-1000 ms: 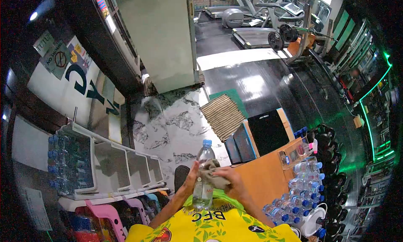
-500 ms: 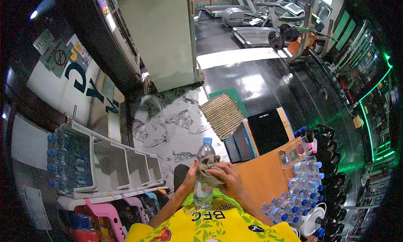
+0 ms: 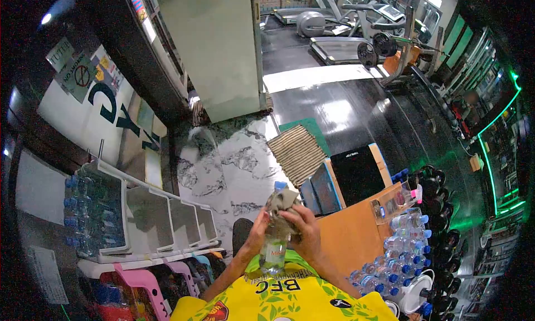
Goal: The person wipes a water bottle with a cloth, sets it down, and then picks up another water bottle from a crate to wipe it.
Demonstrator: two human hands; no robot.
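Observation:
A clear plastic water bottle (image 3: 273, 253) with a blue cap stands upright close to my chest. My left hand (image 3: 258, 230) grips its left side, fingers wrapped around the upper part. On the right, my right hand (image 3: 304, 226) presses a grey-brown cloth (image 3: 283, 202) against the bottle's shoulder, just below the cap. The cloth covers much of the upper bottle, and the label shows below my hands.
Several blue-capped bottles (image 3: 398, 254) stand on a wooden desk (image 3: 348, 237) at my right. White open bins (image 3: 147, 218), one holding bottles, line the left. Ahead are a door (image 3: 214, 53), a ribbed mat (image 3: 296, 152) and treadmills (image 3: 337, 50). Dumbbells (image 3: 440, 209) are racked at far right.
The cloth has moved up the bottle toward the cap, along with my right hand. My left hand has shifted slightly right and closer to the cloth.

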